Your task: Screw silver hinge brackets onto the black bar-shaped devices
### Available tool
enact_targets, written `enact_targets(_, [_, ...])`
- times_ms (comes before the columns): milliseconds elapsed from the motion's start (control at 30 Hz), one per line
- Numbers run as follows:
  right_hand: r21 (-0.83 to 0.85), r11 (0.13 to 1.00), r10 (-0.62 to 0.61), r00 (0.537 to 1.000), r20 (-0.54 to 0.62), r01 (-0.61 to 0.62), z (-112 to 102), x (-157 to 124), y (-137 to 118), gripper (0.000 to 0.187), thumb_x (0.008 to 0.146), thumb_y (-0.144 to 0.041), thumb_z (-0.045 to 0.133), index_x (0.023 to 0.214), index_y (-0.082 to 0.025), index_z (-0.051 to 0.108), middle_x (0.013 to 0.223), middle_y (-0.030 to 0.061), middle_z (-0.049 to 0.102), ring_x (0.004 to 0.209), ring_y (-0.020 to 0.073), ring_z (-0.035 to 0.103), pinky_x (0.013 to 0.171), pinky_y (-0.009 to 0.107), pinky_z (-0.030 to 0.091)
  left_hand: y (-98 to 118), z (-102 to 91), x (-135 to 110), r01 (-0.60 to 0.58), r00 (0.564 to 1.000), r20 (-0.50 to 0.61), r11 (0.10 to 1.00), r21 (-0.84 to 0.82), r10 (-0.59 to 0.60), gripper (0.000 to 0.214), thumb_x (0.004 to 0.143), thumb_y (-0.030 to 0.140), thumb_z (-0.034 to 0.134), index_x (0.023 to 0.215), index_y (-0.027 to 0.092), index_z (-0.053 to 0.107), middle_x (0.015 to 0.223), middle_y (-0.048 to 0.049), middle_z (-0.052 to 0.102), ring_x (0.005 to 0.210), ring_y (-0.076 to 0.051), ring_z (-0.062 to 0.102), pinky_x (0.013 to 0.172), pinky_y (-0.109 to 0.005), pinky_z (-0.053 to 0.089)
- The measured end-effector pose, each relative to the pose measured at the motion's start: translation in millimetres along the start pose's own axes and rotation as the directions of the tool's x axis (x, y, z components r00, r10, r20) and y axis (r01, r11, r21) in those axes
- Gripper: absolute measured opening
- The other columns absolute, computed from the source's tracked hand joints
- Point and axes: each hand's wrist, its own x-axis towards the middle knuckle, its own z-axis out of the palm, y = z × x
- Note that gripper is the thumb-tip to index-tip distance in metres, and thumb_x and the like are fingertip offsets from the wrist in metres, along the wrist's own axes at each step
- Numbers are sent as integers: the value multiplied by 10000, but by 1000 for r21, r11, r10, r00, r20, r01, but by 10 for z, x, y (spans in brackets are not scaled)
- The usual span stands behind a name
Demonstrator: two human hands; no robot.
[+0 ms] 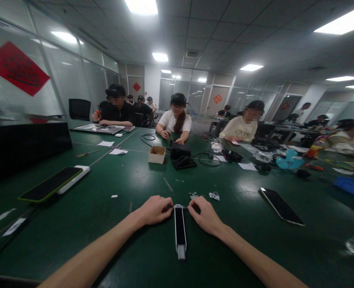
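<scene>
A long, narrow device (180, 230) with a white frame, a black face and a pale grey block at its near end lies on the green table in front of me. At its far end, my left hand (157, 211) is closed in a pinch on the left side. My right hand (205, 215) pinches on the right side, with thumb and forefinger together. Something small and thin shows at the fingertips of both hands, too small to name. Just beyond my right hand lie small metal parts (214, 196) and several tiny rings or nuts (194, 193).
A phone (281, 206) lies to the right, and another phone with a green edge (52, 184) rests on a white slab to the left. Ahead stand a small cardboard box (157, 155) and black equipment (180, 152). A screwdriver (87, 153) lies far left. People sit across the table.
</scene>
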Motion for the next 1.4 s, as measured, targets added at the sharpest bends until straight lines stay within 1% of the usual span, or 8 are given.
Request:
enact_targets(133, [7,1000,-8,1000,8,8,1,-3,-18,146,887,-278,493,816,-190,586,861,38,595,785,171,538,688,306,465,7,-11,-1,4,1000,5,1000,9,-4,141,895,260,453,950,203,568,690,16,634,631,-148,586,632,-246,400])
enact_targets(367, [5,996,-86,996,-19,86,12,-9,3,165,901,-279,476,819,-196,593,849,41,599,779,177,549,710,334,478,22,-32,2,16,1000,17,1000,21,-16,137,893,265,457,950,206,567,727,4,644,663,-162,596,634,-256,410])
enact_targets(533, [3,997,-83,997,-2,83,13,-6,0,161,902,-275,471,837,-195,594,871,40,601,789,172,553,701,318,481,26,-30,4,14,1000,20,1000,26,-14,144,894,259,456,959,202,571,710,5,638,662,-163,597,643,-257,414])
enact_targets(700, [-12,994,-107,994,-5,107,13,0,-18,162,907,-265,461,837,-189,586,852,39,594,783,175,549,717,325,473,13,-17,6,11,1000,25,1000,19,-12,135,888,251,464,955,198,570,705,9,631,648,-158,590,638,-251,413])
enact_targets(900, [-38,986,-161,986,35,163,-2,-13,-50,150,910,-283,476,894,-183,586,895,53,583,835,186,539,765,349,460,21,-19,9,19,1000,24,1000,22,-20,139,892,260,460,957,199,568,710,8,633,658,-158,586,663,-257,412])
enact_targets(1133, [-49,983,-178,983,37,180,24,-8,-12,158,919,-300,469,917,-193,585,913,57,584,846,192,541,760,351,463,35,-37,9,15,999,33,1000,25,-16,135,896,258,455,952,198,562,713,9,629,653,-153,581,661,-259,410])
enact_targets(1300, [-43,976,-211,977,20,212,23,-16,-9,160,922,-275,465,984,-211,598,974,60,592,922,203,538,817,368,458,45,-50,6,32,999,35,999,30,-33,130,894,257,459,950,204,564,722,7,626,670,-156,579,650,-252,411])
enact_targets(1400, [-49,972,-227,974,16,228,11,-20,-22,158,920,-246,469,990,-217,607,986,56,597,936,204,537,833,370,454,45,-47,8,26,999,35,999,32,-28,137,893,254,456,956,202,565,716,9,627,662,-153,577,657,-252,411])
